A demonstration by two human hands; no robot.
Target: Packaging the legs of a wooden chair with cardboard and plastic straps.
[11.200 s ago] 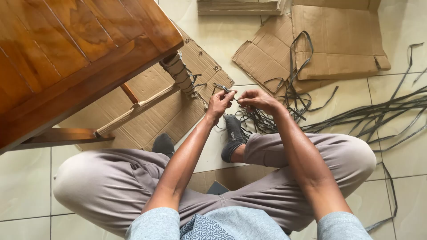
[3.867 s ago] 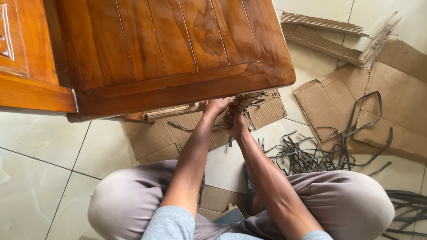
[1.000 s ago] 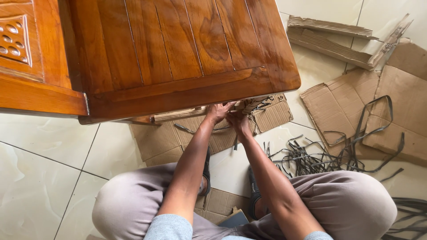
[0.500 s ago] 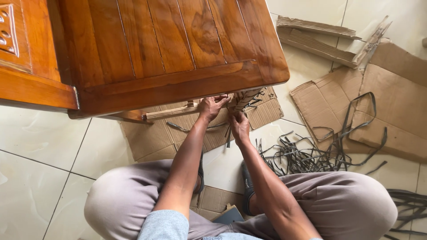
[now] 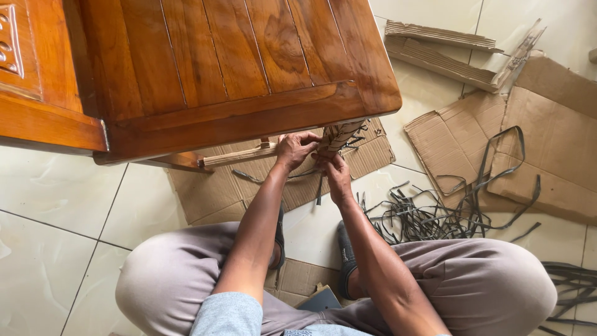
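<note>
**Under the wooden tabletop: both hands at the wrapped leg**

Beneath the front edge of the polished wooden tabletop (image 5: 236, 74), the person sits cross-legged on the tiled floor (image 5: 50, 205), both arms reaching forward. The left hand (image 5: 295, 148) has its fingers curled against the cardboard-wrapped table leg (image 5: 339, 135), which slants out from under the corner and is bound with dark strapping. The right hand (image 5: 336, 175) sits just below and beside it, fingers closed on a dark strap end (image 5: 319, 190) that hangs down toward the floor. Half a second earlier the hands were set almost the same way; the right hand has since edged slightly up toward the leg, and the view has shifted only a little. Eleven seconds earlier both hands worked a strap in the open, well clear of the furniture. A wrapped crossbar (image 5: 239, 156) runs left from the leg, over a flattened cardboard sheet (image 5: 211, 193). To the right, a tangle of cut straps (image 5: 429, 218) lies on the floor near more flattened cardboard (image 5: 547, 143).
</note>
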